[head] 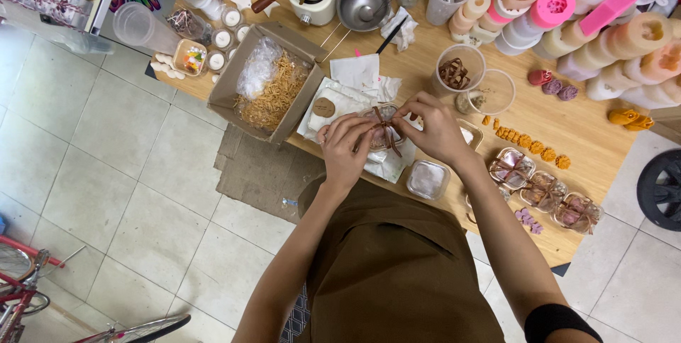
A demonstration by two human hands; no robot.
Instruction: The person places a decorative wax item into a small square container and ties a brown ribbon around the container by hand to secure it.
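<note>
Fingers of the left hand [345,146] and right hand [434,126] pinch a thin brown ribbon [386,132] over a small clear round box [380,139] at the wooden table's [567,123] near edge. Three ribbon-tied clear boxes [543,190] lie finished to the right; a lidded square tin [428,179] lies untied. A cardboard box of straw filler [273,87] crowds the left.

A wooden table [567,130] stands on a pale tiled floor [113,173] with a cardboard sheet [259,173].
</note>
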